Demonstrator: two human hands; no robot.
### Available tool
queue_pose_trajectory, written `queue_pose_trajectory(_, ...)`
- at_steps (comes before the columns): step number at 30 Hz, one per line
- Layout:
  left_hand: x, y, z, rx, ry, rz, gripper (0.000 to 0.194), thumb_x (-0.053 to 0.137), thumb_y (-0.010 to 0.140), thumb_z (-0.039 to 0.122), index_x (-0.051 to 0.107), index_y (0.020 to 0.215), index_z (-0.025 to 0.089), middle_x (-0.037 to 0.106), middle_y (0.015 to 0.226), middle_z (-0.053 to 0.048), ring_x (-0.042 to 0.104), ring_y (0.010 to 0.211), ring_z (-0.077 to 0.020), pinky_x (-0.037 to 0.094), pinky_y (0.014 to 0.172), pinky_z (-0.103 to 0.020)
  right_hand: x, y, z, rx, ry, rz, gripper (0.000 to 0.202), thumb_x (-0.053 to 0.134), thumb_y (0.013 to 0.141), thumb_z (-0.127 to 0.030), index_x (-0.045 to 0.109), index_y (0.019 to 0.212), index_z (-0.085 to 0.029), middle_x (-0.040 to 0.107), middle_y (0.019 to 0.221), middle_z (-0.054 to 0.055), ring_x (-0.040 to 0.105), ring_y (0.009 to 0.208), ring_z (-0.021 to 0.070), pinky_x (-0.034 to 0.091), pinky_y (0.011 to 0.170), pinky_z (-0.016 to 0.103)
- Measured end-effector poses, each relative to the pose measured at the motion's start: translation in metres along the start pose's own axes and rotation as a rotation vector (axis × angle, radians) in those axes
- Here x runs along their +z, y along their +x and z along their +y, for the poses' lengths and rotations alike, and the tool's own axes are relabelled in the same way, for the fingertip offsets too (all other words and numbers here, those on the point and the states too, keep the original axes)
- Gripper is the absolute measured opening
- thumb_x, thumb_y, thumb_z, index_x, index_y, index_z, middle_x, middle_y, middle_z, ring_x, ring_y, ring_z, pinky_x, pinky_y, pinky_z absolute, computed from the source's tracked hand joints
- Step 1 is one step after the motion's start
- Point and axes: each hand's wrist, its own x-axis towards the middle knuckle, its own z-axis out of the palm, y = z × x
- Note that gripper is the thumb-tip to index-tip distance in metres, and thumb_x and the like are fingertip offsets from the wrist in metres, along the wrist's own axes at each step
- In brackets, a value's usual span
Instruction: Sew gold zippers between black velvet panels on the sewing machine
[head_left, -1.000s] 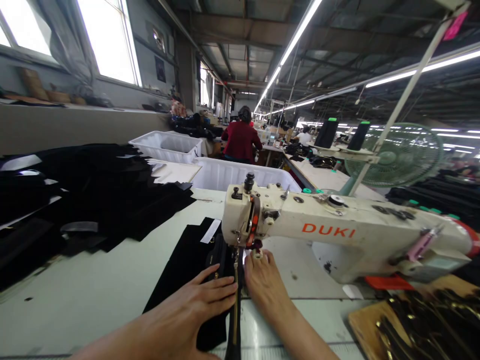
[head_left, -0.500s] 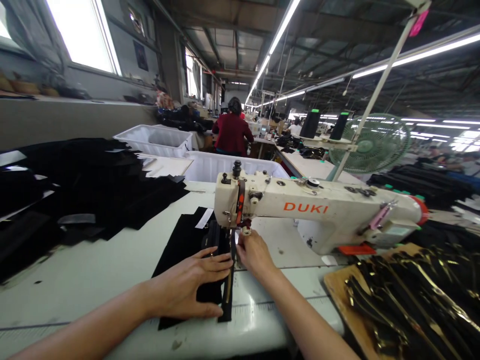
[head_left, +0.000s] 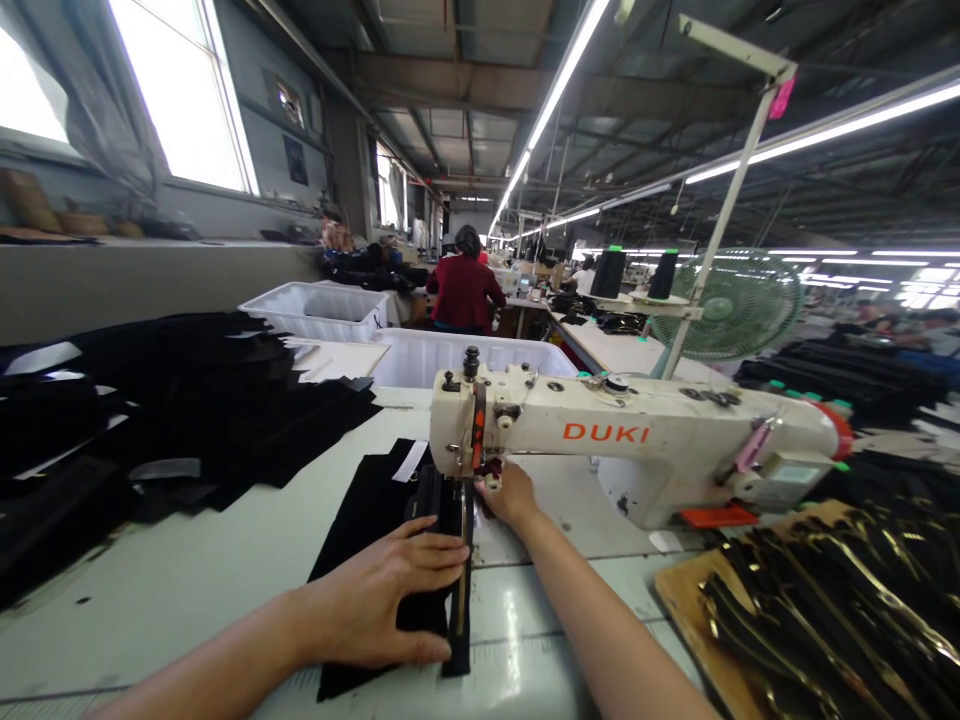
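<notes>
Head view, looking down over a work table (head_left: 247, 590). Sewing machine (head_left: 540, 420) stands across the middle, its needle end to the left, orange letters DUKI along the arm. Black cloth (head_left: 352, 550) lies flat on the table to the left of the needle end, a white label (head_left: 409, 460) near its far edge. Black strip (head_left: 462, 640) with a gold line down it lies along the cloth's right side, far end under the needle end, near end squared off on the table.

Left hand (head_left: 394, 595) lies palm down on the cloth, spread flat, thumb well out from the fingers; fingertips reach onto the strip. Right hand (head_left: 511, 495) is on the other side of the strip, close by the needle end, fingers bent. Fingertips partly hidden by machine parts; cannot tell whether they pinch anything.

To the left, a large heap of black cloth (head_left: 195, 410). Beyond the machine, two white bins (head_left: 315, 305), one farther back. Wooden board (head_left: 679, 590) at lower right, with black, gold-edged strips (head_left: 825, 600) piled on it. Two dark thread spools (head_left: 609, 275) with green tops stand behind the machine, near a green fan (head_left: 724, 305). Farther off, a person in a dark red top (head_left: 466, 290), back turned.
</notes>
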Motion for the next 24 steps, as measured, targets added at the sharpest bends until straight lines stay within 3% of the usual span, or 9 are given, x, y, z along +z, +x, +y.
queue_pose_trajectory(3,0.003,-0.007,0.001,-0.049,0.005,0.059,0.071,0.072,0.081,0.057,0.051,0.143,0.03,0.048,0.147,-0.007,0.043,0.136,-0.033,0.028,0.118,-0.048,-0.018,-0.026,0.01,-0.19,0.071,-0.012,0.016,0.056,0.093,-0.014,0.064,0.107,-0.014,0.067,0.106,0.008,0.065,0.095,0.0169,0.054,0.084,0.029)
queue_pose_trajectory(5,0.004,-0.01,0.003,-0.074,0.002,0.087,0.072,0.077,0.075,0.055,0.055,0.139,0.03,0.052,0.141,-0.007,0.046,0.132,-0.0336,0.034,0.115,-0.045,-0.022,-0.049,0.013,-0.344,0.114,-0.035,0.022,0.058,0.091,-0.013,0.063,0.112,-0.02,0.064,0.117,0.007,0.061,0.11,0.017,0.049,0.098,0.03)
queue_pose_trajectory(9,0.003,-0.008,0.004,-0.1,-0.007,0.071,0.074,0.08,0.074,0.045,0.051,0.141,0.033,0.054,0.136,-0.004,0.05,0.128,-0.0295,0.023,0.121,-0.047,-0.009,-0.072,0.014,-0.554,0.154,-0.048,0.029,0.055,0.089,-0.009,0.061,0.115,-0.021,0.064,0.125,0.006,0.056,0.122,0.0207,0.033,0.116,0.048)
queue_pose_trajectory(12,-0.001,-0.004,0.0,-0.1,0.007,0.074,0.08,0.084,0.071,0.041,0.049,0.142,0.035,0.054,0.138,-0.003,0.051,0.129,-0.0309,0.022,0.121,-0.047,0.006,-0.066,0.014,-0.567,0.101,-0.004,0.035,0.048,0.091,-0.007,0.058,0.122,-0.02,0.062,0.131,0.007,0.056,0.123,0.0241,0.031,0.115,0.057)
queue_pose_trajectory(17,-0.005,-0.002,-0.017,-0.101,0.047,0.08,0.078,0.081,0.074,0.048,0.048,0.143,0.035,0.053,0.143,-0.004,0.048,0.133,-0.0325,0.026,0.12,-0.048,0.022,-0.054,0.018,-0.51,0.081,0.037,0.043,0.046,0.093,-0.011,0.05,0.135,-0.021,0.062,0.132,0.007,0.057,0.123,0.025,0.035,0.113,0.058)
queue_pose_trajectory(21,-0.004,0.0,-0.038,-0.078,0.091,0.114,0.078,0.074,0.078,0.058,0.045,0.146,0.032,0.048,0.147,-0.007,0.044,0.135,-0.0352,0.027,0.118,-0.051,0.019,-0.056,0.02,-0.477,0.127,0.11,0.048,0.046,0.09,-0.009,0.051,0.136,-0.022,0.063,0.128,0.009,0.057,0.122,0.0282,0.04,0.108,0.059)
queue_pose_trajectory(24,-0.003,0.005,-0.048,-0.045,0.119,0.172,0.079,0.073,0.079,0.06,0.045,0.147,0.032,0.05,0.145,-0.007,0.047,0.133,-0.0347,0.028,0.118,-0.05,0.008,-0.056,0.018,-0.574,0.241,0.098,0.048,0.048,0.084,-0.006,0.059,0.127,-0.025,0.065,0.12,0.006,0.058,0.115,0.0244,0.042,0.107,0.051)
